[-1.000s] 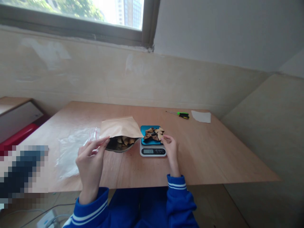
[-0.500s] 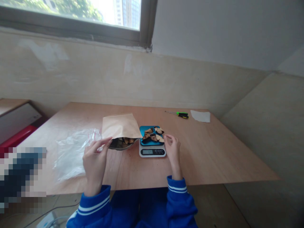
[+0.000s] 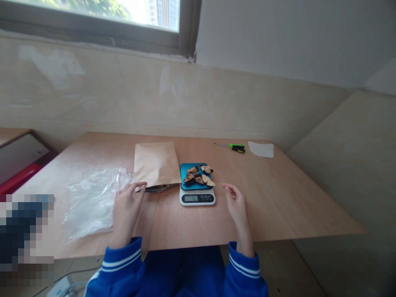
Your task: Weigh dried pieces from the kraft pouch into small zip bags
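My left hand (image 3: pixel 130 202) pinches the near left corner of a brown paper bag (image 3: pixel 157 163), which lies on the table with its dark mouth toward me, only slightly parted. To the right of the bag stands a kitchen scale (image 3: pixel 198 199) with a blue platform and a lit display, its digits too small to read surely. Several curled pieces of what looks like dried peel (image 3: pixel 199 178), dark outside and pale inside, rest on the platform. My right hand (image 3: pixel 237 204) hovers right of the scale, holding nothing, its fingers loosely bent and apart.
Clear plastic bags (image 3: pixel 91 202) spread over the table's left side. Toward the back right are a green-and-black screwdriver (image 3: pixel 236 147), apparently with another tool beside it, and a white paper scrap (image 3: pixel 261 149). Dark crumbs dot the wooden tabletop (image 3: pixel 293 206). A wall stands behind.
My right hand has drawn back from the peel on the scale, moving right and toward me. The paper bag has flattened and its mouth narrowed, with my left hand still on its corner.
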`<control>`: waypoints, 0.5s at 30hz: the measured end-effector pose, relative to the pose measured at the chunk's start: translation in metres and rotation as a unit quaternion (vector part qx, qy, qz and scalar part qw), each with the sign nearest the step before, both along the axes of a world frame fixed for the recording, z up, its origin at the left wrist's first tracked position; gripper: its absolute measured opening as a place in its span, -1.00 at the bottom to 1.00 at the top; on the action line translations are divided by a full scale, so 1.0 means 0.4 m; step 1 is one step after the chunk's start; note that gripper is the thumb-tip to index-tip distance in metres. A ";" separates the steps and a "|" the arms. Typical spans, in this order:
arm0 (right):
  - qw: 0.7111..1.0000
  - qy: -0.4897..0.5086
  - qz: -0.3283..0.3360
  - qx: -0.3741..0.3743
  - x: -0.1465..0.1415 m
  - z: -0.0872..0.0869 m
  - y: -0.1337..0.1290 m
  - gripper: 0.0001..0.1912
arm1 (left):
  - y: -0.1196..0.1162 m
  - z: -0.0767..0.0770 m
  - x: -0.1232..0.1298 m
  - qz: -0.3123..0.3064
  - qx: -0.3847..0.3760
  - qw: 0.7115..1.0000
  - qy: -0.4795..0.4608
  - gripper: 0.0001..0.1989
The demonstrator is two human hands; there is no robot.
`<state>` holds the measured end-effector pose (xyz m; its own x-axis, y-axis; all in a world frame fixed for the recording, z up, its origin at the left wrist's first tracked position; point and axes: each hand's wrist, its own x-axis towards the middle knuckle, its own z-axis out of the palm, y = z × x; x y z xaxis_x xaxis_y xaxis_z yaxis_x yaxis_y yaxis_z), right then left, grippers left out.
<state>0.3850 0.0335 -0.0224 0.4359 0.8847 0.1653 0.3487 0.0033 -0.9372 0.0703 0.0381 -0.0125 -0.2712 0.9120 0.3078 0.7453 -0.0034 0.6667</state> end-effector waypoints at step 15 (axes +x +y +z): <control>0.999 -0.006 0.049 0.012 -0.011 0.026 -0.010 -0.62 | -0.062 -0.094 -0.156 0.079 -0.076 0.980 0.165 -0.60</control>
<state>0.3806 0.0296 -0.0120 0.3461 0.9183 0.1922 0.3564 0.0608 -0.9324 0.0078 0.0133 -0.0502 -0.3207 0.9090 0.2662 0.9038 0.2097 0.3730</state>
